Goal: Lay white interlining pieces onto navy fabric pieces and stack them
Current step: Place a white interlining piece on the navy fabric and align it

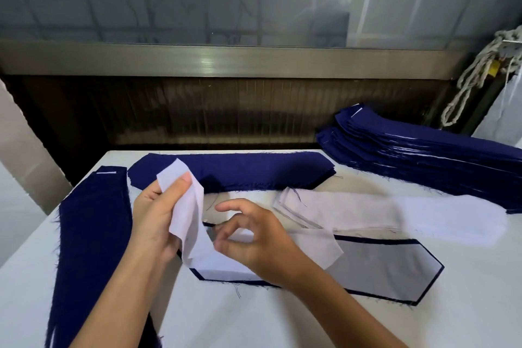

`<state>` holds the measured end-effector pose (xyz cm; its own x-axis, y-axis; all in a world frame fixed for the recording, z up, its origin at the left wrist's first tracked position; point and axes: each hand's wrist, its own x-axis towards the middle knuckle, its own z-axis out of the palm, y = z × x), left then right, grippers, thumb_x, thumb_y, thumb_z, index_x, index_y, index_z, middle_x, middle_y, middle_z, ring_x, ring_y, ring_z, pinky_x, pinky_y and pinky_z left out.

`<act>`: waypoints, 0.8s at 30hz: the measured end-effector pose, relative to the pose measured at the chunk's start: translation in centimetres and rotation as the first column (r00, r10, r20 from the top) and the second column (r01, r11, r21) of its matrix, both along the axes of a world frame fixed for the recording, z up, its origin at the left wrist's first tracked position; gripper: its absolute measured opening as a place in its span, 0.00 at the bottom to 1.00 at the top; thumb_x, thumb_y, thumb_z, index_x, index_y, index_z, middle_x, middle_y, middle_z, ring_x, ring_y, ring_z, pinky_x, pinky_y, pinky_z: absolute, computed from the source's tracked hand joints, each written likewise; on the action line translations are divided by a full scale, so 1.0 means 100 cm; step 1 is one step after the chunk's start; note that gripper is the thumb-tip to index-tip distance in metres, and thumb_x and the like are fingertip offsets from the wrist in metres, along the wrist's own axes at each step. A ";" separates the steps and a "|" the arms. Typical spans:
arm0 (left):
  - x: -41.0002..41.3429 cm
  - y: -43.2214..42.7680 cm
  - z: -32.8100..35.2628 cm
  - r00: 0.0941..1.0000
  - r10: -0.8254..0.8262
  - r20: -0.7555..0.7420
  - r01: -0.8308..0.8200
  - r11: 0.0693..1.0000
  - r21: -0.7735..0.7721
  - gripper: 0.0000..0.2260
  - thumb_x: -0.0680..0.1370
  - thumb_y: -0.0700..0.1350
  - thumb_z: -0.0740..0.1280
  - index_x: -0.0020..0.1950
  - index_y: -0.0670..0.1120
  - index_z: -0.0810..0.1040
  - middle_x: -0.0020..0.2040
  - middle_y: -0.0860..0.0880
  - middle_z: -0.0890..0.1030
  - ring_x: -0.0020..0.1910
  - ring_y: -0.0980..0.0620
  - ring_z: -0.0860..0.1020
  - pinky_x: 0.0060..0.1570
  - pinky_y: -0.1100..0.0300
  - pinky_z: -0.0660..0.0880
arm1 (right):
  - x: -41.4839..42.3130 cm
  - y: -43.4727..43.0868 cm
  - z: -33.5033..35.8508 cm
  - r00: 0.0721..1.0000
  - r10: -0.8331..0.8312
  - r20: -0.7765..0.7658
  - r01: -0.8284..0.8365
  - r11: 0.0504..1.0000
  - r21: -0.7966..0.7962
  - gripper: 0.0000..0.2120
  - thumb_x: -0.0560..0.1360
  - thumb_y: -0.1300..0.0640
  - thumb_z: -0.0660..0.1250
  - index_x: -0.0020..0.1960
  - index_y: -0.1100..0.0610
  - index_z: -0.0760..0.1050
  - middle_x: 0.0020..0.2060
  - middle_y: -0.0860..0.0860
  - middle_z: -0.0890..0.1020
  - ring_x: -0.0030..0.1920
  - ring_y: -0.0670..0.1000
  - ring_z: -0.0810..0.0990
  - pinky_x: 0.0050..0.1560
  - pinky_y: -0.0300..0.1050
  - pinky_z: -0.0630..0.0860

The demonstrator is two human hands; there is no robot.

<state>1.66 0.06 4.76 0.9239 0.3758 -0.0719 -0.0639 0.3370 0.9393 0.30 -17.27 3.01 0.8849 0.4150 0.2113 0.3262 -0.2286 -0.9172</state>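
Holding one end of a white interlining piece (187, 206) raised off the table (282, 325), the person's left hand (154, 215) grips it with the thumb pressed on top and the fingers curled behind. The strip sags from that grip and trails to the right, and its other end lies slack across the navy fabric piece (378, 239) directly in front of the person.

That navy piece lies with its long axis running left to right and its pointed end to the right. A dark border shows round a pale layer already lying on it. The right hand (257, 240) hovers over the left half of the navy piece with its fingers bent towards the thumb beside the hanging strip. Whether it actually pinches the strip is too blurred to tell.

The strip already runs roughly along the navy piece's long axis, but its raised end sits above and beyond the piece's left end. The left hand is the nearer one to bring that end down, and the right is placed to smooth towards the point.

Just beyond the navy piece lies a stack of interlining (353, 212), and further beyond that a stack of navy pieces (254, 169). Another navy stack (93, 234) lies to its left, and a tall navy pile (423, 155) stands beyond it to the right.
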 end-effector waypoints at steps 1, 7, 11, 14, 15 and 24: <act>0.000 0.002 0.001 1.000 -0.025 -0.003 0.024 0.999 -0.040 0.09 0.74 0.47 0.73 0.33 0.52 0.82 0.32 0.51 0.80 0.30 0.54 0.79 0.32 0.58 0.75 | -0.001 -0.001 0.002 1.000 -0.008 -0.007 0.008 1.000 -0.003 0.19 0.73 0.58 0.74 0.62 0.52 0.73 0.40 0.45 0.83 0.51 0.44 0.81 0.59 0.31 0.70; -0.003 -0.004 0.000 0.984 -0.166 0.062 0.169 0.985 -0.045 0.07 0.68 0.49 0.75 0.35 0.49 0.79 0.32 0.47 0.78 0.32 0.50 0.79 0.30 0.56 0.77 | -0.001 0.016 0.001 0.991 0.087 -0.098 -0.091 0.995 -0.038 0.24 0.69 0.52 0.77 0.61 0.45 0.73 0.49 0.41 0.79 0.53 0.39 0.77 0.56 0.32 0.74; -0.002 0.005 -0.001 0.993 -0.121 -0.004 0.119 0.978 -0.173 0.09 0.67 0.50 0.76 0.39 0.48 0.79 0.32 0.48 0.77 0.32 0.51 0.78 0.32 0.57 0.77 | 0.000 0.020 -0.002 0.995 0.030 -0.096 -0.033 0.999 -0.034 0.08 0.73 0.58 0.71 0.52 0.56 0.79 0.47 0.52 0.83 0.49 0.51 0.81 0.56 0.53 0.77; 0.001 0.016 -0.003 0.993 -0.109 -0.053 0.088 0.951 -0.297 0.14 0.70 0.53 0.74 0.48 0.46 0.77 0.35 0.48 0.78 0.35 0.49 0.79 0.39 0.54 0.78 | -0.002 0.007 0.010 0.995 0.050 -0.087 -0.047 0.998 0.031 0.06 0.74 0.59 0.70 0.50 0.57 0.79 0.46 0.54 0.85 0.48 0.55 0.83 0.54 0.58 0.78; 0.002 0.018 -0.004 0.995 -0.092 -0.046 0.074 0.950 -0.302 0.14 0.72 0.52 0.74 0.50 0.45 0.77 0.37 0.48 0.80 0.38 0.48 0.81 0.43 0.52 0.79 | -0.003 0.001 0.016 0.993 0.057 -0.108 -0.052 0.997 0.057 0.08 0.73 0.59 0.71 0.52 0.55 0.79 0.47 0.53 0.85 0.48 0.55 0.84 0.54 0.58 0.79; 0.011 0.016 -0.014 0.997 -0.004 -0.073 -0.008 0.985 -0.172 0.08 0.74 0.43 0.74 0.52 0.44 0.81 0.46 0.46 0.84 0.46 0.48 0.82 0.47 0.54 0.78 | -0.012 -0.124 0.053 0.956 0.081 -0.283 -0.101 0.993 -0.058 0.15 0.72 0.59 0.74 0.57 0.51 0.77 0.30 0.51 0.80 0.31 0.47 0.76 0.34 0.37 0.72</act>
<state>2.73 1.70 3.36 0.9131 0.3538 -0.2028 0.0017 0.4940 0.8695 -0.86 -29.65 8.31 0.8620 0.5017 -0.0724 0.0812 -0.2777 -0.9572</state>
